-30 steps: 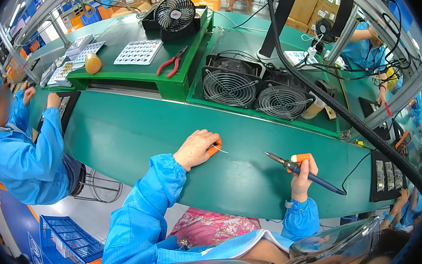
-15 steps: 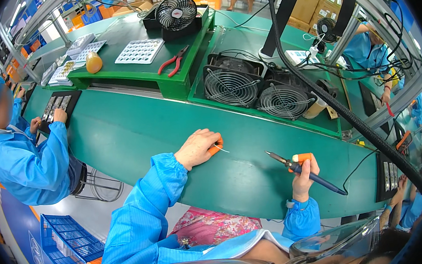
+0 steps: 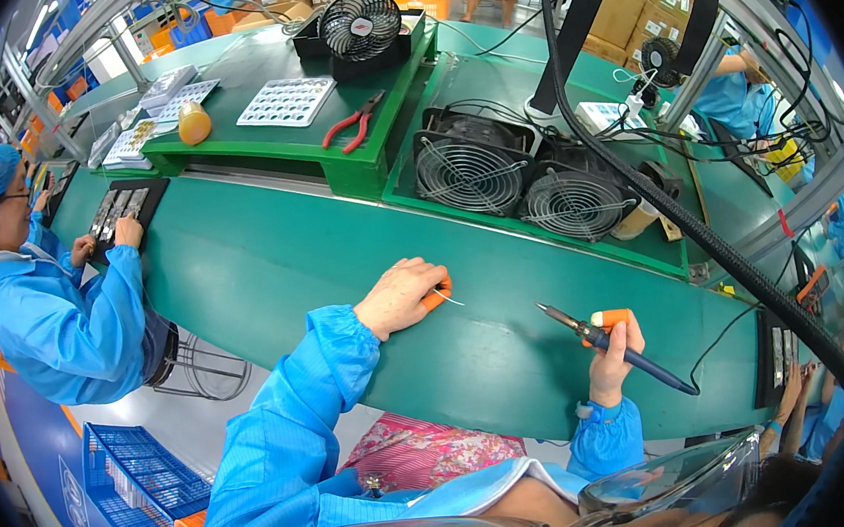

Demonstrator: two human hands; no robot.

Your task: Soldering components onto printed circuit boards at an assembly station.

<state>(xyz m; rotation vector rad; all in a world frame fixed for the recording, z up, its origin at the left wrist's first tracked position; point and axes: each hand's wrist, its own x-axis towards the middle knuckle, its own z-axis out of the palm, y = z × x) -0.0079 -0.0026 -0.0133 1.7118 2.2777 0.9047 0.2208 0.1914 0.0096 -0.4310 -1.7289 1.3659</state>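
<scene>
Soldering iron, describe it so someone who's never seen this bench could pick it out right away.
At the near side of the long green workbench, find the person's right hand. It holds the soldering iron, pen-shaped, metal tip toward the view's upper left. Unlike the thin white wire in the left hand, it has a thick dark blue handle.

A soldering iron (image 3: 586, 330), long green workbench (image 3: 270, 252) and blue-smocked co-worker (image 3: 66, 320) show a factory workshop.
</scene>
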